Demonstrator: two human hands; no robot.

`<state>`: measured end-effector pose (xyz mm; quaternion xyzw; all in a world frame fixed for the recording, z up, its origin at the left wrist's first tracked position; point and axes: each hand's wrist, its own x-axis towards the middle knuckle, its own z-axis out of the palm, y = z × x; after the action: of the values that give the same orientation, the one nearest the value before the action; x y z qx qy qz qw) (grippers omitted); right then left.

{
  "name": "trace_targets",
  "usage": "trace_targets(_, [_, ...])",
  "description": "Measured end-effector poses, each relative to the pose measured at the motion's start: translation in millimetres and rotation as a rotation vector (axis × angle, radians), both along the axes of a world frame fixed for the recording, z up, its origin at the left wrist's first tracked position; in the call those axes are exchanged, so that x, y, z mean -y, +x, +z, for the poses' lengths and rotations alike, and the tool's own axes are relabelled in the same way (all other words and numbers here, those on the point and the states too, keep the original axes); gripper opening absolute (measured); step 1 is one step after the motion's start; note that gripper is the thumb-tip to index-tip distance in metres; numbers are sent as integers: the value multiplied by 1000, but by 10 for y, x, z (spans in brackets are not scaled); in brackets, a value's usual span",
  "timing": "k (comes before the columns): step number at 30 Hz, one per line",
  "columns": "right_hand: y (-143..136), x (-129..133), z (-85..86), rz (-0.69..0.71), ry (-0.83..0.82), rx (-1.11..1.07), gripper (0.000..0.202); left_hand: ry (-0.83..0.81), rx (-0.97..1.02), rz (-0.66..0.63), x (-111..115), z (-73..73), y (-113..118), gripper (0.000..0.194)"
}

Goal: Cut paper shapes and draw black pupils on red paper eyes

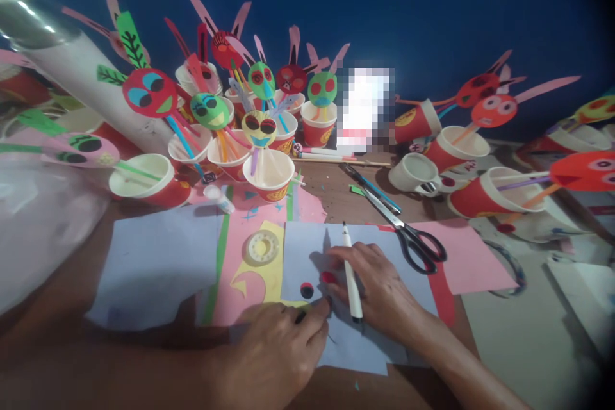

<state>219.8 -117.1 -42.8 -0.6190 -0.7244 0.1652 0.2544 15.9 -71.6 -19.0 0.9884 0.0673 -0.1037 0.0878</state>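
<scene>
My right hand (pixel 379 282) holds a white marker (pixel 352 282) upright between its fingers, its dark tip pointing away from me, over a pale blue sheet (pixel 302 250). A small red disc (pixel 328 277) lies at the fingertips of that hand. My left hand (pixel 283 346) rests on the near part of the sheet, fingers bent together, with a small black item (pixel 300 316) partly showing among them; I cannot make out what it is. Just beyond the left hand lies a round dark piece with a red edge (pixel 306 289).
Black-handled scissors (pixel 408 230) lie to the right, a tape roll (pixel 262 247) on yellow paper to the left. Behind stand several red cups (pixel 319 131) with paper faces on straws, a white mug (pixel 414 173) and a blurred bright screen (pixel 364 109).
</scene>
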Motion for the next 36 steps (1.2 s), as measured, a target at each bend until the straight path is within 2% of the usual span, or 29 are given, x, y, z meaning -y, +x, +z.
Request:
trace_targets(5, [60, -39, -80, -129, 61, -102, 17, -5, 50, -59, -23, 58, -8, 31])
trace_targets(8, [81, -46, -90, -101, 73, -115, 16, -75, 94, -69, -76, 120, -4, 25])
trace_targets(12, [121, -31, -89, -93, 72, -134, 14, -160, 112, 7, -241, 172, 37, 14])
trace_targets(15, [152, -22, -97, -125, 50, -155, 13, -96, 152, 71, -379, 179, 117, 16])
trace_targets(21, [165, -35, -126, -157, 11, -223, 15, 29, 33, 7, -475, 132, 344, 21])
trace_targets(28, [152, -36, -116, -140, 6, -245, 19, 33, 43, 83, -493, 56, 370, 25])
trace_targets(33, [147, -37, -128, -141, 22, -233, 20, 39, 47, 238, -638, 90, 374, 25])
trace_targets(36, [144, -38, -142, -144, 34, -228, 21, 20, 26, 274, -695, 116, 447, 24])
